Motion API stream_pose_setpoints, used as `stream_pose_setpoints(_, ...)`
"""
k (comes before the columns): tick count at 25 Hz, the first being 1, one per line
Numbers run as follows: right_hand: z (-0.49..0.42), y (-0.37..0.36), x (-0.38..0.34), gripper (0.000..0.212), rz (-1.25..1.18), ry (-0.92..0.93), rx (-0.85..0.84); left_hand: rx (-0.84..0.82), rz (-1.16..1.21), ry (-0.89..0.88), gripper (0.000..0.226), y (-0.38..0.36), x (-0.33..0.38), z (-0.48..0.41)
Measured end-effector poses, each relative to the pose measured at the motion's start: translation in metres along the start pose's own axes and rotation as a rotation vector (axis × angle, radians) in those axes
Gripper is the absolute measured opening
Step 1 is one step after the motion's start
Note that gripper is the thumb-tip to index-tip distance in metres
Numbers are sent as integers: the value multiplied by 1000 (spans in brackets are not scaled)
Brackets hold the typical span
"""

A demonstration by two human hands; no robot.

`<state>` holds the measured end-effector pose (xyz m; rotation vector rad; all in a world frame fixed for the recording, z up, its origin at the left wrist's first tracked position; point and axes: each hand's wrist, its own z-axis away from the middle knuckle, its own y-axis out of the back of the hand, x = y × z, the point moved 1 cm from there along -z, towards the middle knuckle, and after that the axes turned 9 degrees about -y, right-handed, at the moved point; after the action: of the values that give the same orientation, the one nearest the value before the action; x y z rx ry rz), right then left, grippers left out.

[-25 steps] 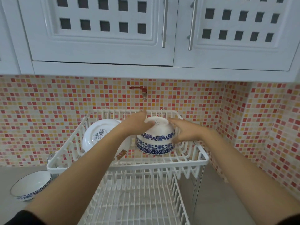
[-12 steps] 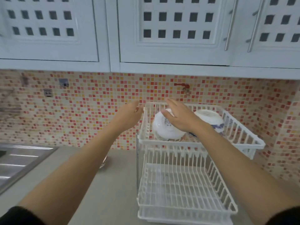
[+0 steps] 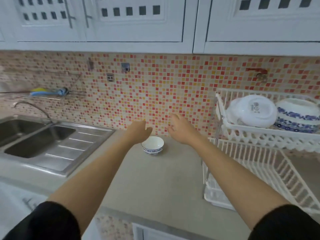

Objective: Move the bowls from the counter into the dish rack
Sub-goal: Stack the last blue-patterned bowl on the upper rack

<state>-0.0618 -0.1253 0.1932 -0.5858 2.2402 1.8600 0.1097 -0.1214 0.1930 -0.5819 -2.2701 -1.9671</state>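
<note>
Since the remaining small bowl [image 3: 152, 145] looks to be glazed ceramic, it should handle as rigid, smooth, fairly light and breakable; a hold across the rim, or both palms on the blue-banded wall, seems soundest. It stands upright on the grey counter [image 3: 155, 179], close to the tiled wall, well apart from the white dish rack [image 3: 259, 132], whose upper tier already carries a white bowl [image 3: 252, 110] and a blue-patterned bowl [image 3: 297, 116]. Left hand [image 3: 138, 130] and right hand [image 3: 180, 129] hover above it, fingers loosely spread, holding nothing. Counter appears flat and matt; steel sink [image 3: 39, 139] lies to the left
</note>
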Motion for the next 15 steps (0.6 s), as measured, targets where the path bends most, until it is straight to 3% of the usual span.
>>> stream_pose_setpoints(8,-43,-145,35,44,-28,-343,-129,-145,122,159,53,-108,-87,-15)
stream_pose_setpoints(15,-131,-237,79,53,-179,-566,-163,-201,191,273,53,-178,-152,-106)
